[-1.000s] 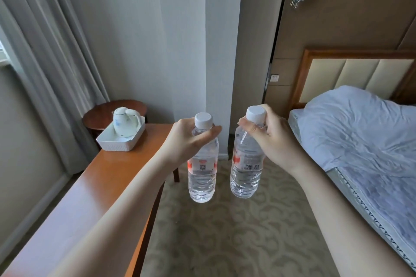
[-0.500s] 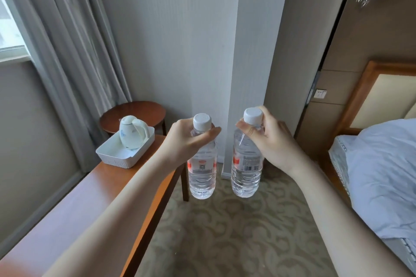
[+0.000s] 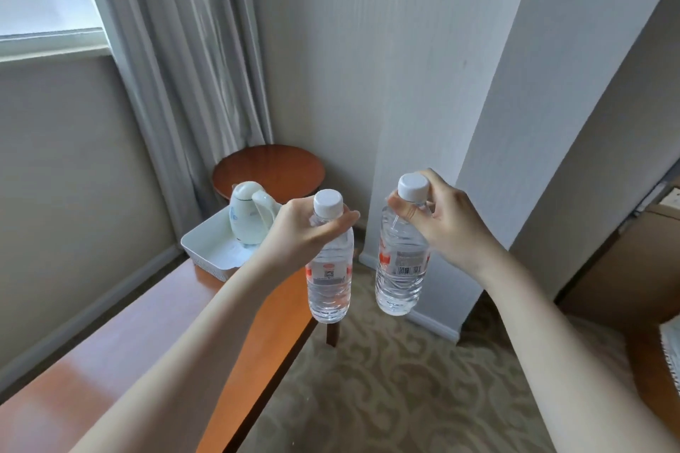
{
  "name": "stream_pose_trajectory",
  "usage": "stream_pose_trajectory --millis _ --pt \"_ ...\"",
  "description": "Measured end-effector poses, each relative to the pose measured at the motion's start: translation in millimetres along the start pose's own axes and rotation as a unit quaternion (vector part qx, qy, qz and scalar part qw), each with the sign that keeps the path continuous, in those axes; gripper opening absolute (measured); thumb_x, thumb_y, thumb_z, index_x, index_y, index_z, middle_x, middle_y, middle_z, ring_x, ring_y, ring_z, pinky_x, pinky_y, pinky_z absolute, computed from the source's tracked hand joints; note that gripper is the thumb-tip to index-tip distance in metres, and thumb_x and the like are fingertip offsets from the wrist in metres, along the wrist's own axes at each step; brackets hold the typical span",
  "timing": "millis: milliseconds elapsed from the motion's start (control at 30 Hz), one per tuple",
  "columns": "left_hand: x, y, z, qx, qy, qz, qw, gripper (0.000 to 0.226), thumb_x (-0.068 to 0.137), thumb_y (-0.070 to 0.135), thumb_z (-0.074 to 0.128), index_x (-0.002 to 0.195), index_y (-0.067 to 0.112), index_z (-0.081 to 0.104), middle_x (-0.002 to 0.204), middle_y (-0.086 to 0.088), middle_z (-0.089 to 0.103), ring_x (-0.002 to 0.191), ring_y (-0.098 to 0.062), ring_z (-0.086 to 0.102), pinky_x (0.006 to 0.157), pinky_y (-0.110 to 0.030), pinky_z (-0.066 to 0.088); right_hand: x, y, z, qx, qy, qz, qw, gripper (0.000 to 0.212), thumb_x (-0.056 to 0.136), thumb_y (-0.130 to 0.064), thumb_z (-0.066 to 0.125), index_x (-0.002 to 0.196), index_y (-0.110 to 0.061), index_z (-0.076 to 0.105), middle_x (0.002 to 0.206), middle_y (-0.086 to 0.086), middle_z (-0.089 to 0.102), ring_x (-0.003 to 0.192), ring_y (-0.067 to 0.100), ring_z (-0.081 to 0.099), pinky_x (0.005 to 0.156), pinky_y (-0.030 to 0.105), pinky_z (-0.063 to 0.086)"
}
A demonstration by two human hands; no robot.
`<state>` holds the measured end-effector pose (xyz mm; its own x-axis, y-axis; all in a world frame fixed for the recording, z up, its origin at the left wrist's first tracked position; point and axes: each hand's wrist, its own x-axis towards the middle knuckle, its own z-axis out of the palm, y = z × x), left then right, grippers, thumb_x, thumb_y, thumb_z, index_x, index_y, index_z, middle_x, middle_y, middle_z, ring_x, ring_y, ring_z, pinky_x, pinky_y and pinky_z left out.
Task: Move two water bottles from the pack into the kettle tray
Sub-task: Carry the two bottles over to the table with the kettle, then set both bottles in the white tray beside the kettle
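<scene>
I hold two clear water bottles with white caps by their necks, both upright in the air. My left hand grips the left bottle over the right edge of the wooden desk. My right hand grips the right bottle above the carpet. The white kettle tray sits at the desk's far end, just left of my left hand. A white kettle stands inside it. The bottle pack is out of view.
The long wooden desk runs along the left wall. A round wooden side table stands behind the tray near grey curtains. A white pillar rises ahead. Patterned carpet covers the floor; a bed corner shows at far right.
The view has turned left and moved closer to the desk's far end. Both bottles, still held, have come nearer the tray. The bed has nearly left the frame.
</scene>
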<state>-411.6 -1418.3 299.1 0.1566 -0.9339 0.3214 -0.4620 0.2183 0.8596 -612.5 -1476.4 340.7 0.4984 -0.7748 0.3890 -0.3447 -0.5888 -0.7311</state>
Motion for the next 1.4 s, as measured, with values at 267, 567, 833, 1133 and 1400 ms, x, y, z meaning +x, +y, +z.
stream_pose_trajectory --millis 267,567,833,1133,1400 --pt "86 -69 -30 -0.021 0.055 -0.054 0.997 0.019 0.083 0.030 0.070 0.086 0.011 0.071 0.087 -0.004 0.074 0.086 -0.018 0.069 0.081 -0.040 0.057 125 57 62 0.031 -0.100 -0.012 0.994 0.046 0.074 -0.051 0.058 0.099 -0.012 0.055 0.097 -0.002 0.069 0.088 0.010 0.062 0.076 0.018 0.048" --pt "123 -151 -52 -0.024 0.142 -0.153 0.978 0.019 0.080 0.032 0.073 0.086 0.014 0.072 0.080 0.005 0.072 0.075 -0.003 0.064 0.072 -0.025 0.053 224 122 147 0.076 -0.232 -0.044 0.969 0.035 0.078 -0.050 0.058 0.097 -0.020 0.055 0.095 -0.008 0.069 0.088 0.002 0.062 0.072 0.009 0.047" --pt "146 -207 -43 0.018 0.212 -0.240 0.947 0.022 0.074 0.036 0.078 0.087 0.020 0.071 0.092 0.000 0.072 0.089 -0.015 0.066 0.081 -0.033 0.051 287 186 219 0.118 -0.392 -0.098 0.907 0.029 0.082 -0.043 0.062 0.098 -0.019 0.055 0.090 -0.007 0.068 0.087 0.009 0.063 0.075 0.023 0.050" --pt "132 -248 -7 0.111 0.210 -0.373 0.897 0.042 0.069 0.051 0.076 0.106 0.030 0.070 0.112 0.021 0.059 0.111 0.003 0.048 0.092 -0.011 0.037 301 246 267 0.086 -0.508 -0.118 0.849 0.031 0.079 -0.035 0.071 0.103 -0.026 0.055 0.101 -0.011 0.067 0.093 0.007 0.062 0.080 0.016 0.047" --pt "103 -274 37 0.107 0.211 -0.463 0.854 0.056 0.070 0.052 0.075 0.120 0.031 0.064 0.117 0.011 0.050 0.111 -0.003 0.042 0.094 -0.021 0.042 272 279 291 0.055 -0.548 -0.120 0.826 0.033 0.079 -0.029 0.071 0.106 -0.024 0.052 0.118 -0.007 0.063 0.108 0.009 0.058 0.084 -0.002 0.033"
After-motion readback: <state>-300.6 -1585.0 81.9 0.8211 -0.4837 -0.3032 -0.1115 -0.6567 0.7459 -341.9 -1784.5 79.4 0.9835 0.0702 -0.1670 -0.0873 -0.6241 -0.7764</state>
